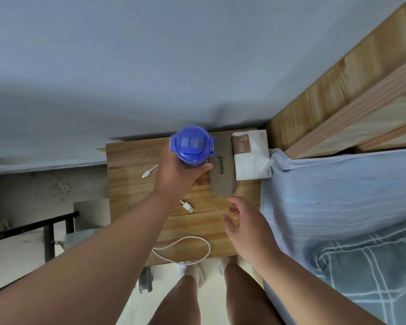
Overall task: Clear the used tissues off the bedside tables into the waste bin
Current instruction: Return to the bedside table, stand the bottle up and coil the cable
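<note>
Head view: the left grip (pixel 176 174) wraps round a blue bottle (pixel 192 145) above the tabletop (pixel 131 179); the right grip (pixel 246 228) hovers with its fingers loose. No used tissue shows, only a tissue pack (pixel 251 156) by the bed, and no waste bin, so this tabletop looks cleared, or a tissue lies hidden.

A plain pale blue-grey wall (pixel 150 55) faces me, ending in a stained grey band (pixel 45 186) low down. My pine bedside table (pixel 131 184) stands against it, touching the blue-sheeted bed (pixel 338 188) on my right, with its slatted pine headboard (pixel 338 78) and checked teal quilt (pixel 373 277). Left lies cream floor (pixel 14 259) and what may be a black metal frame (pixel 33 227). Light is soft, even.
</note>
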